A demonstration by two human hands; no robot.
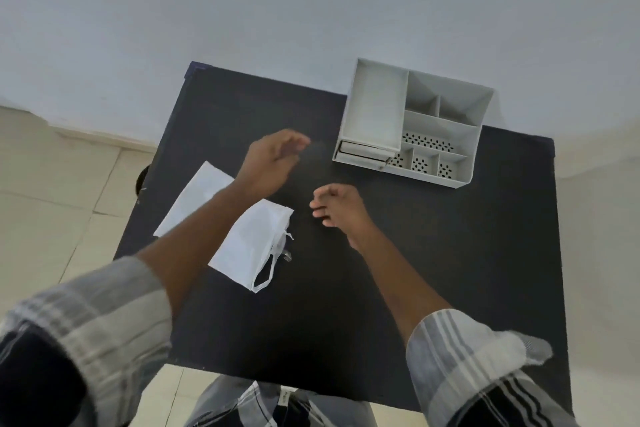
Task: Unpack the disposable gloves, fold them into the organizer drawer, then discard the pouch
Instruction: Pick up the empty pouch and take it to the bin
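Basically nothing was gripped at this point. Left hand point(268, 163) hovered above the black table point(415, 288), fingers spread loosely and blurred, pointing toward the organizer point(415, 125) at the table's far right. Right hand point(337, 206) hung over bare table near the middle, fingers loosely curled, nothing visible inside them.

Pouch point(251, 246) lay flat under and just right of the left forearm, mouth with thin ties facing the near side. A second flat white piece point(194, 199) lay just left of it, partly hidden by the arm. It might have been the gloves or a sheet, couldn't tell. No glove shape was readable anywhere.

Organizer drawer point(363, 152) sat at the unit's front-left base, looking pulled out only slightly, if at all; contents not visible.

My read: early stage, either about to open the drawer or between pouch handling steps. Next move likely called for the left hand reaching the drawer front and pulling it out, while the light organizer got steadied so it didn't slide.
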